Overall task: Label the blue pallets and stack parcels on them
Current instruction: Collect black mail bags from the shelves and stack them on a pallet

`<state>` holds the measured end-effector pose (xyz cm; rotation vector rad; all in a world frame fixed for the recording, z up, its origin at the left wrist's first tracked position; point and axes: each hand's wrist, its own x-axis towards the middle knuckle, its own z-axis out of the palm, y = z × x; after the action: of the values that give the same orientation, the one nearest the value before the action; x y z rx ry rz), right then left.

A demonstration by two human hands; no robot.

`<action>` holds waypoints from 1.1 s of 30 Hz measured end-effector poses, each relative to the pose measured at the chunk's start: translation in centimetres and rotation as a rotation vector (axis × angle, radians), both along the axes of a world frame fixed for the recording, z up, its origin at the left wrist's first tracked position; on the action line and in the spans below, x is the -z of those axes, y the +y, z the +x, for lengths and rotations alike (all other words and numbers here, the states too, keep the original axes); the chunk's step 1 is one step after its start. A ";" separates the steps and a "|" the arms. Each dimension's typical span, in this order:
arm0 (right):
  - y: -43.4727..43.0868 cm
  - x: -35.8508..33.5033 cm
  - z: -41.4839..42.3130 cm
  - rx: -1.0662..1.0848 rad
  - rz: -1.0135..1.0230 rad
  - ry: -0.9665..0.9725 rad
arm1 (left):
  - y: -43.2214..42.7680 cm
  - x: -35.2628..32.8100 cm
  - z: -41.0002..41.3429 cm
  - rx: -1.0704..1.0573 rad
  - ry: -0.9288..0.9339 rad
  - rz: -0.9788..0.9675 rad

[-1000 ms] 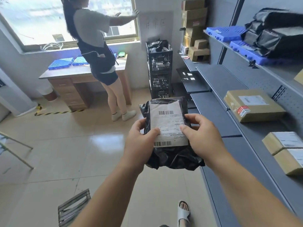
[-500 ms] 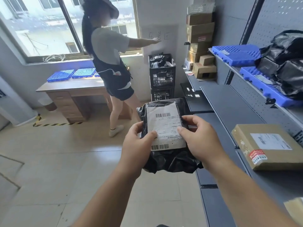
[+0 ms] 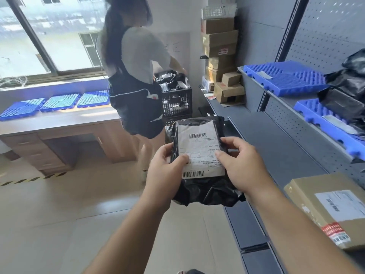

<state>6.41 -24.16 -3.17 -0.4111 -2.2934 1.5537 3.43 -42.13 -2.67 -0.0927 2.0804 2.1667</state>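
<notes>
A: Where is the black parcel (image 3: pixel 205 192) now?
B: In front of the person, held in the air above the floor, just left of the grey shelf (image 3: pixel 276 155). Its white label (image 3: pixel 199 151) faces up, w/ two barcodes.
A: And the hands?
B: Both grasp it. The left hand (image 3: pixel 167 167) holds the left edge, thumb on the label. The right hand (image 3: pixel 243 167) holds the right edge, thumb also on the label.
A: The blue pallets?
B: Two on the upper shelf at right. The nearer pallet (image 3: pixel 324 127) carries black bags (image 3: pixel 347 91); the farther pallet (image 3: pixel 284 78) has a grey strip on top. Three more pallets (image 3: pixel 59 101) lie in a row on the wooden desk (image 3: pixel 59 123) under the window.
A: Anything else?
B: A cardboard box (image 3: pixel 331 212) w/ a label, on the lower shelf near the right arm. A second person (image 3: pixel 136 66) stands at a black crate (image 3: pixel 176 103) full of bags, back to the camera.
</notes>
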 end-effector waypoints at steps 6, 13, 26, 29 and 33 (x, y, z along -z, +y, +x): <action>1.3 -0.4 -7.3 0.122 -0.007 0.018 | 1.7 -0.5 -10.0 0.103 0.011 -0.024; 5.8 -1.3 -10.9 0.277 0.068 0.035 | 7.0 -1.2 -16.3 0.265 0.028 -0.008; 17.2 -8.3 -9.4 0.504 0.335 0.195 | 22.0 -7.3 -18.6 0.456 0.209 0.064; 18.9 -9.9 -7.8 0.592 0.412 0.233 | 25.0 -8.4 -18.1 0.525 0.240 0.089; 21.2 -11.5 -5.8 0.713 0.425 0.261 | 29.4 -9.9 -17.7 0.636 0.359 0.103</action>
<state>0.64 -2.96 8.36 -0.7481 -1.8909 0.7082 -14.27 -12.72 7.18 0.8978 1.7910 1.9625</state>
